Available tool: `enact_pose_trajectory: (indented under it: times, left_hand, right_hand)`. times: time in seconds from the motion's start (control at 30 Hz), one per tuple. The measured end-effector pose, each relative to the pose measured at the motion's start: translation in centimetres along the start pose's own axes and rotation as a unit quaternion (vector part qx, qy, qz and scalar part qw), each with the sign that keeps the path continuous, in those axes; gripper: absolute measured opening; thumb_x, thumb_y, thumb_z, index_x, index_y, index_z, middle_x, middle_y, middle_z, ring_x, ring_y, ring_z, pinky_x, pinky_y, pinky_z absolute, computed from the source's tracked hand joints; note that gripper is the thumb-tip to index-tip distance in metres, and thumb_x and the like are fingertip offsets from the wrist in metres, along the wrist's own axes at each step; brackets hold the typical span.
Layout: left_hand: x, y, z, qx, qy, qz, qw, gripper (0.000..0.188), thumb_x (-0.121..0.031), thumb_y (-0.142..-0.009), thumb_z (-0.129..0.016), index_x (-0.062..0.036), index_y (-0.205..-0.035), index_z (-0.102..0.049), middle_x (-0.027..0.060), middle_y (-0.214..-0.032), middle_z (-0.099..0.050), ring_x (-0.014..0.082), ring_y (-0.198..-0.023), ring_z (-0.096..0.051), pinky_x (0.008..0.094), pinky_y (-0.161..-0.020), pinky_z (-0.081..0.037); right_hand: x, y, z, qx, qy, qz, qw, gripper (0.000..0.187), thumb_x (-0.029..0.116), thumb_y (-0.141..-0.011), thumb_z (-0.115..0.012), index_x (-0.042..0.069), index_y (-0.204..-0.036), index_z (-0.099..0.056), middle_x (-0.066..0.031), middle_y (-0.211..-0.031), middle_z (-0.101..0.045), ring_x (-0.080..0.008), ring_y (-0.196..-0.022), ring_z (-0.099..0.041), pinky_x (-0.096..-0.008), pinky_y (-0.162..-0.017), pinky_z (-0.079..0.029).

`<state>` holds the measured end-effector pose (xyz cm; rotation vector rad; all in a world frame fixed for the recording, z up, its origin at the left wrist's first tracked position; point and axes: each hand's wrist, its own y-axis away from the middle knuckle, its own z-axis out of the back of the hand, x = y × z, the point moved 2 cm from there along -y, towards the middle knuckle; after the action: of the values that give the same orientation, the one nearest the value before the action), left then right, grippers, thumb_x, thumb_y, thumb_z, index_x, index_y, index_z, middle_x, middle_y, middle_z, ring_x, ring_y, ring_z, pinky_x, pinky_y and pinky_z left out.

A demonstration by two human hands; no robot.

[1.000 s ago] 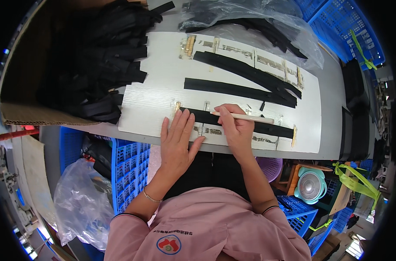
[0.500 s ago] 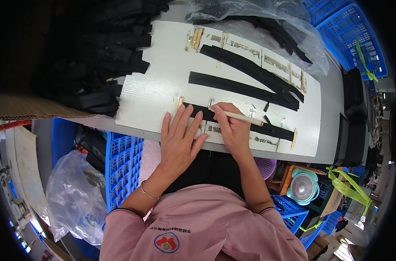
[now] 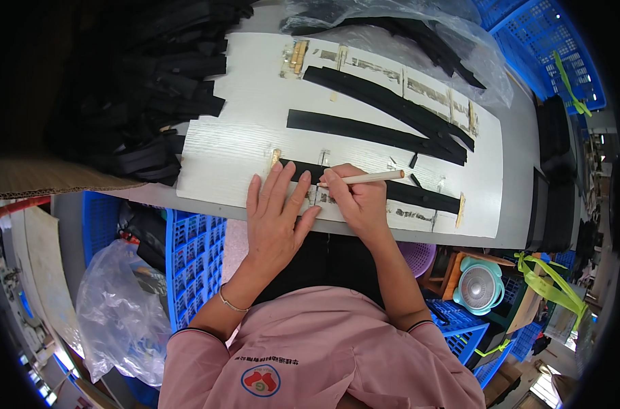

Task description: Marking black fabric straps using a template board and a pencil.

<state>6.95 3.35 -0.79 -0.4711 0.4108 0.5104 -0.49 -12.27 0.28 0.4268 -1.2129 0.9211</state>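
Note:
A black fabric strip (image 3: 427,198) lies along the near edge of a white board (image 3: 221,153), between small wooden end pieces (image 3: 462,208). My left hand (image 3: 272,218) rests flat over its left part, fingers spread and tips on the strip. In my right hand (image 3: 362,210) is a white pencil (image 3: 377,177), pinched near its point and slanting up to the right. Its point is at the strip's lower edge, close beside my left fingers. Farther up the board lie another black strip (image 3: 351,128) and a pair of overlapping ones (image 3: 385,101).
A heap of black strips (image 3: 143,102) spreads over the table's left side by a cardboard flap (image 3: 58,170). Clear plastic wrap (image 3: 487,65) covers more strips at the back. Blue crates (image 3: 194,266) and a small turquoise fan (image 3: 478,286) stand below the table's near edge.
The pencil point has moved from the strip's upper edge down to its lower edge, and the pencil's back end has swung upward. My left hand stays flat on the strip.

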Motion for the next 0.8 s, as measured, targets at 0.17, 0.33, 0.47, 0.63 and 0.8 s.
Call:
enact_pose_trajectory:
  times: [0.17, 0.33, 0.47, 0.63, 0.8]
  left_hand:
    - [-0.1, 0.0, -0.1, 0.003, -0.006, -0.005, 1.0, 0.058, -0.026, -0.091, -0.075, -0.011, -0.144, -0.058, 0.0139, -0.151, -0.05, 0.0327, -0.144, -0.043, 0.0538, -0.121, -0.023]
    - [0.1, 0.1, -0.2, 0.008, -0.02, -0.006, 1.0, 0.057, -0.027, -0.092, -0.075, -0.0106, -0.144, -0.058, 0.0141, -0.151, -0.049, 0.0328, -0.145, -0.042, 0.0545, -0.121, -0.022]
    - [0.0, 0.0, -0.1, 0.001, -0.023, -0.011, 1.0, 0.055, -0.025, -0.093, -0.074, -0.0102, -0.143, -0.059, 0.014, -0.151, -0.049, 0.0325, -0.146, -0.04, 0.0539, -0.121, -0.022]
    - [-0.2, -0.2, 0.1, 0.015, -0.02, -0.009, 1.0, 0.055, -0.025, -0.092, -0.074, -0.0098, -0.143, -0.059, 0.0145, -0.152, -0.049, 0.0331, -0.146, -0.04, 0.0541, -0.122, -0.021]
    - [-2.8, -1.2, 0.6, 0.016, -0.034, -0.014, 0.999, 0.057, -0.025, -0.092, -0.074, -0.0094, -0.144, -0.058, 0.0148, -0.153, -0.048, 0.0337, -0.146, -0.039, 0.0542, -0.122, -0.02]
  right_hand:
    - [-0.2, 0.2, 0.5, 0.016, 0.047, 0.022, 0.999, 0.017, 0.008, -0.099, -0.063, -0.003, -0.092, -0.074, -0.0047, -0.076, -0.07, -0.0071, -0.063, -0.06, -0.023, -0.058, -0.047]
    - [1.2, 1.5, 3.3, -0.058, -0.059, -0.035, 0.996, 0.017, 0.007, -0.097, -0.062, -0.003, -0.088, -0.072, -0.007, -0.074, -0.07, -0.0109, -0.063, -0.062, -0.0271, -0.057, -0.047]
    - [0.1, 3.2, 7.9, -0.179, -0.035, -0.044, 0.982, 0.021, 0.008, -0.1, -0.06, -0.004, -0.089, -0.073, -0.0056, -0.075, -0.068, -0.0087, -0.065, -0.058, -0.0248, -0.059, -0.046]
    - [-1.9, 3.7, 9.0, -0.172, 0.028, -0.059, 0.983, 0.022, 0.011, -0.102, -0.06, -0.004, -0.092, -0.072, -0.003, -0.072, -0.063, -0.0069, -0.064, -0.052, -0.0234, -0.058, -0.041]
    - [-1.9, 3.7, 8.7, -0.172, 0.017, -0.038, 0.984, 0.024, 0.015, -0.104, -0.06, -0.002, -0.095, -0.073, -0.0004, -0.069, -0.059, -0.0055, -0.064, -0.049, -0.0218, -0.058, -0.038]
